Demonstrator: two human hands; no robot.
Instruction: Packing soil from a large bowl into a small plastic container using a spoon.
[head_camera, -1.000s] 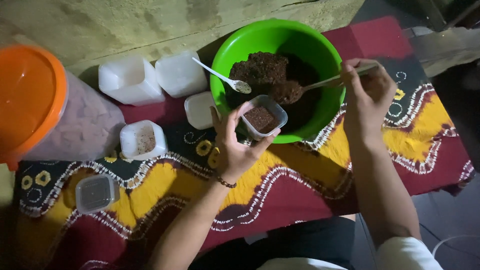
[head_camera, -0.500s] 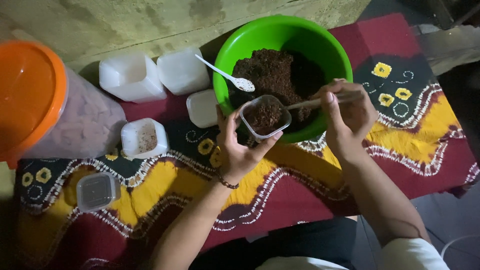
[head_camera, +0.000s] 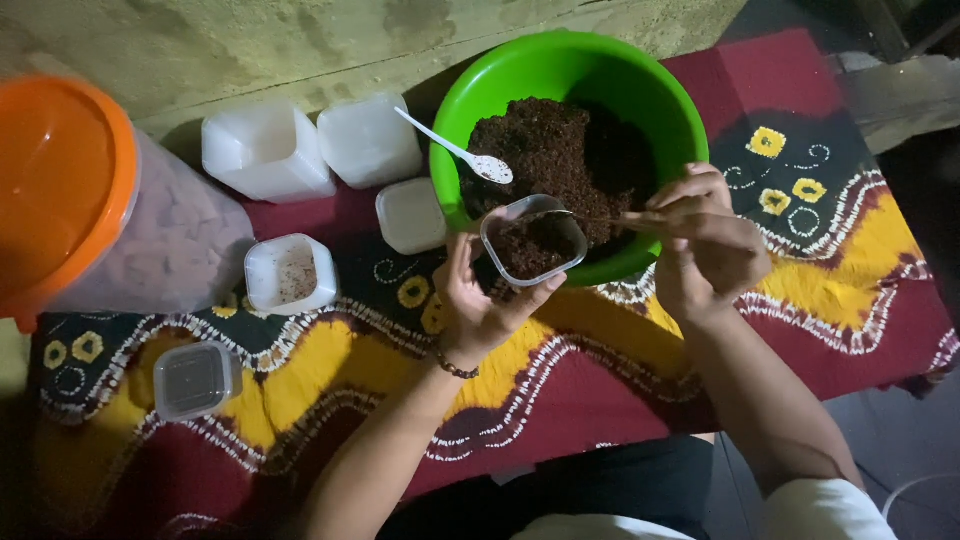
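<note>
Spoon levels out over the small container

Since a moment ago the right hand (head_camera: 705, 245) has turned, its grip clenched on a spoon (head_camera: 580, 217) above the clear container (head_camera: 533, 240) grasped by the left hand (head_camera: 478, 300), beside the green bowl (head_camera: 660, 90) on a batik-covered tabletop (head_camera: 560, 380).

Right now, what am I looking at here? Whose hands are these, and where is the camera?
There is no machine: a person wears a camera on the head, looking down at their own hands. The left hand holds a small clear tub partly filled with a dark brown crumbly mix. The right hand holds a spoon whose tip is over that tub. Behind them is a green bowl of the same mix, with a white spoon resting in it. On the patterned cloth lie white square containers, a lidded tub and a big orange-lidded jar.
</note>
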